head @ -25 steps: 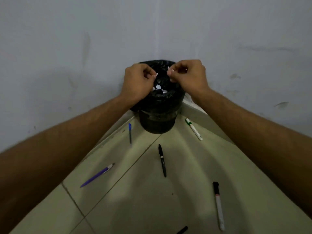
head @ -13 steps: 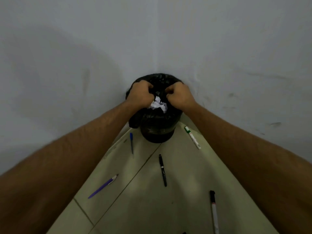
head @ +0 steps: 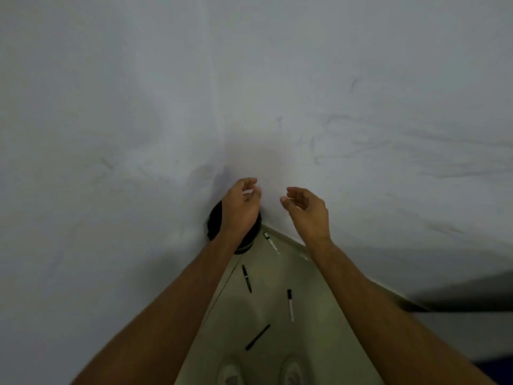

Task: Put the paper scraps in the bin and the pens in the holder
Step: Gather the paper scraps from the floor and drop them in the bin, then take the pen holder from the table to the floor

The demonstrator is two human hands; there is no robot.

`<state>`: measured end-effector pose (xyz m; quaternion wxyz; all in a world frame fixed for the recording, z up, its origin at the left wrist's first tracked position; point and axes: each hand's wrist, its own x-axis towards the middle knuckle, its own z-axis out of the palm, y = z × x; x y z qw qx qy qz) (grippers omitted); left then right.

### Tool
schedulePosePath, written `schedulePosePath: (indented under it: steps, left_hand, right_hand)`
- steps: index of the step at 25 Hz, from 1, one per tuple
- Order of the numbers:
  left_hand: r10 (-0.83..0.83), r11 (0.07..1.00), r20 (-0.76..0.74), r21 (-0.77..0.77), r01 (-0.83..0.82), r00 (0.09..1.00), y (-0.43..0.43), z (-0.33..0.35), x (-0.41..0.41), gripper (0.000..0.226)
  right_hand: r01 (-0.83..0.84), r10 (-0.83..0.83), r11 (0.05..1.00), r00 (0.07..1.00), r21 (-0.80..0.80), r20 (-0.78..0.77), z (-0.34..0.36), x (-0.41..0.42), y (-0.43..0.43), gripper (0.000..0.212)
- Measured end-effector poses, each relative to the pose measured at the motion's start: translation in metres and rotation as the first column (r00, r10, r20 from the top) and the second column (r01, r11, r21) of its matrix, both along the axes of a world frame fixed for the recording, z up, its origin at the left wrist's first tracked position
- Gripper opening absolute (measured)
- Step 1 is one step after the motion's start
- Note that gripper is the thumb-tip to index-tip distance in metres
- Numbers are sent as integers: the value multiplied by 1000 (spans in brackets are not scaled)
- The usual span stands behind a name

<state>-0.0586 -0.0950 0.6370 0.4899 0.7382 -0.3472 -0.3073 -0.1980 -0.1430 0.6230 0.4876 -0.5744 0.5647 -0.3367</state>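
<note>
Nearest to the camera are the person's two shoes (head: 291,370) on the pale floor (head: 319,343). Just beyond them lies a thin pen (head: 257,337), slanted. After it comes a marker (head: 290,304) with a black cap, then a black pen (head: 246,278). Farthest is a green marker (head: 271,242), close to the foot of the wall (head: 388,134). The bin (head: 213,223) stands in the corner.

The left hand (head: 240,209) is raised in front of the bin and hides its opening. Its fingers are loosely curled. A pale spot shows between thumb and fingers, and I cannot tell if this is a scrap or only the wall behind. The right hand (head: 308,212) is raised beside it, apart from it, with relaxed fingers, and it holds nothing.

No scraps are visible on the floor, so I judge that the pens are the work now. No holder is in view, so it is better to find it first. To do the step well, bend down and take the pens by the middle of the barrel, collecting them in one hand. The green marker should be reached from the open side, because the wall blocks the fingers on the other side.
</note>
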Motion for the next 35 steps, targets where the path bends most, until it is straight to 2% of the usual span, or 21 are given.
schedulePosePath:
  steps: [2,5,8,11,14,17,19,21,22,25,27,30,35]
  left_hand:
    - [-64,997,-17,-37,64,998,11,67,-31,25]
    - [-231,968,5,-99,231,973,24,133,-90,22]
    - [-446,885,23,-141,444,895,25,175,-184,20]
    - [-626,769,26,-142,623,779,36,195,-291,24]
    - [-721,688,2,-117,716,693,51,200,-382,28]
    - [-802,595,-1,-83,800,597,72,201,-474,29]
    - [-841,540,16,-53,840,541,86,199,-523,30]
    - [-864,503,28,-22,864,503,98,198,-561,32]
    - [-869,495,33,-4,869,494,102,196,-575,32]
    - [-869,494,58,38,869,492,109,192,-591,34]
    - [-863,505,71,58,861,501,111,189,-593,33]
    - [-849,527,106,77,846,518,111,186,-587,32]
    - [-808,588,106,67,806,580,108,184,-565,30]
  right_hand:
    - [76,-76,997,994,3,80,66,-37,26,31]
    - [249,-243,967,965,-55,98,144,-102,63,32]
    - [489,-475,861,871,-135,125,193,-196,95,36]
    - [634,-617,757,774,-158,147,209,-296,132,40]
    - [718,-717,664,690,-207,94,208,-384,169,39]
    - [825,-855,498,519,-266,8,193,-485,212,38]
    - [856,-903,430,408,-286,-134,181,-549,237,44]
    - [864,-887,429,347,-266,-304,167,-608,255,57]
    - [860,-854,455,347,-231,-388,160,-632,259,68]
    - [812,-695,579,443,-76,-566,144,-670,257,108]
    - [761,-606,648,525,11,-597,136,-678,253,122]
    - [720,-572,693,580,37,-581,127,-678,251,126]
    - [716,-610,694,528,-78,-590,139,-657,244,116]
